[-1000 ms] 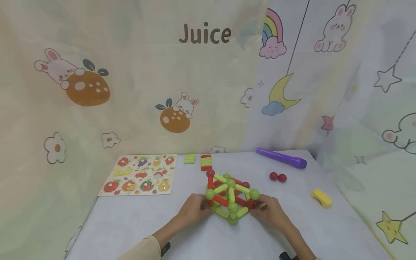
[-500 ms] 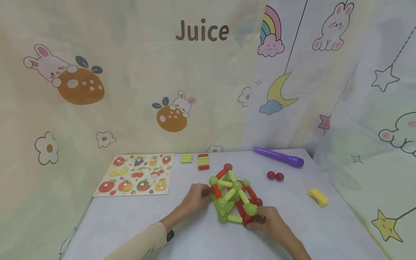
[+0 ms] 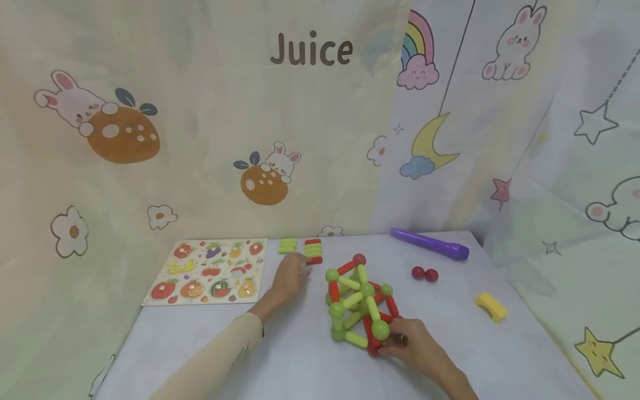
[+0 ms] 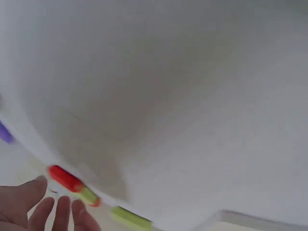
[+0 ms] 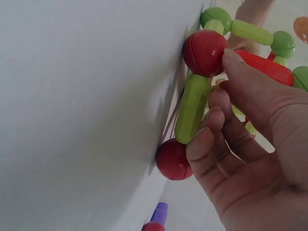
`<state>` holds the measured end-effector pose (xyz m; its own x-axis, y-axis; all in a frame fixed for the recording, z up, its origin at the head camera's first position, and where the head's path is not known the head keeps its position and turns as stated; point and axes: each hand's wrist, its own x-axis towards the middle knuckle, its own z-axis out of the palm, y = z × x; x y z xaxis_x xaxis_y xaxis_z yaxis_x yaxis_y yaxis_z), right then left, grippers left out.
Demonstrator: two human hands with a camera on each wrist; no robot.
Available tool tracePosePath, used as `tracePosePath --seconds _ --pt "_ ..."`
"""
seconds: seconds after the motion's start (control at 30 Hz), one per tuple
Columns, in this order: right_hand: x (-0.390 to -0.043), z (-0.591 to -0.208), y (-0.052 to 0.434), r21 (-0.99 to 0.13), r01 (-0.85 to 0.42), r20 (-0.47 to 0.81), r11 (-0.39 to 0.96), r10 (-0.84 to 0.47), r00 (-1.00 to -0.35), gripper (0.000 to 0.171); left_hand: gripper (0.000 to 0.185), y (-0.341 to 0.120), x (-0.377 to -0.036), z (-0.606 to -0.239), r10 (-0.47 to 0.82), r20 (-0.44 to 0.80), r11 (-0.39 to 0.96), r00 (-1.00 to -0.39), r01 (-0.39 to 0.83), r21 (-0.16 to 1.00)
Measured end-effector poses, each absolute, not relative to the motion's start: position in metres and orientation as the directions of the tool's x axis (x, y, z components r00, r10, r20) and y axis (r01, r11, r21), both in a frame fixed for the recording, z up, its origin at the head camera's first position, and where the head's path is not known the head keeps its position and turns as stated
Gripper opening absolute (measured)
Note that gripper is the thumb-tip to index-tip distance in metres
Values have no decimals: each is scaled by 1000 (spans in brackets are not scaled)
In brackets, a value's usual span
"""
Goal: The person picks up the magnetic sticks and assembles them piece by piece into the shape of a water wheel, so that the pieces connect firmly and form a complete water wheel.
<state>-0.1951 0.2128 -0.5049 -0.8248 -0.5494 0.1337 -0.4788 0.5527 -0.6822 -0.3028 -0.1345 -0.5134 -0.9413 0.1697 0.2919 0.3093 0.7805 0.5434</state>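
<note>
A frame of red and green balls joined by rods (image 3: 367, 289), a ball-and-stick building toy, stands mid-table. My right hand (image 3: 417, 344) holds its near right corner. In the right wrist view the thumb lies on a red ball (image 5: 206, 53), and curled fingers rest along a green rod (image 5: 192, 108). My left hand (image 3: 291, 275) is off the frame, reaching over the table beside a short row of loose rods. Its fingertips are right by the nearest red rod (image 3: 314, 260). The left wrist view shows that hand (image 4: 43, 211) with thumb and fingers apart, close to a red rod (image 4: 66, 178).
A fruit puzzle board (image 3: 205, 272) lies at the back left. Several green rods (image 3: 287, 246) sit beside it. At the right are a purple toy microphone (image 3: 429, 244), two red balls (image 3: 425, 274) and a yellow arch block (image 3: 491, 306). Printed cloth hangs behind the table.
The frame has been turned and its near right corner brought closer, both hands on it at first. My left hand then let go and moved up to the loose rods; my right hand kept hold.
</note>
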Motion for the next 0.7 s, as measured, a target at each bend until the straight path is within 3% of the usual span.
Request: tracePosePath --seconds 0.23,0.37,0.53,0.7 --pt "-198 -506 214 -698 -463 114 546 -554 -825 21 11 -138 -348 -529 231 422 926 -877 331 183" --pt "-193 -506 217 -721 -448 102 529 -559 -823 16 5 -130 -350 -531 250 407 935 -879 329 135" --pt "-193 -507 216 -726 -486 145 486 -583 -800 14 5 -130 -338 -525 223 417 917 -881 335 218" --pt "-196 -506 214 -723 -478 131 499 -580 -804 16 9 -138 -315 -513 152 340 808 -928 315 498"
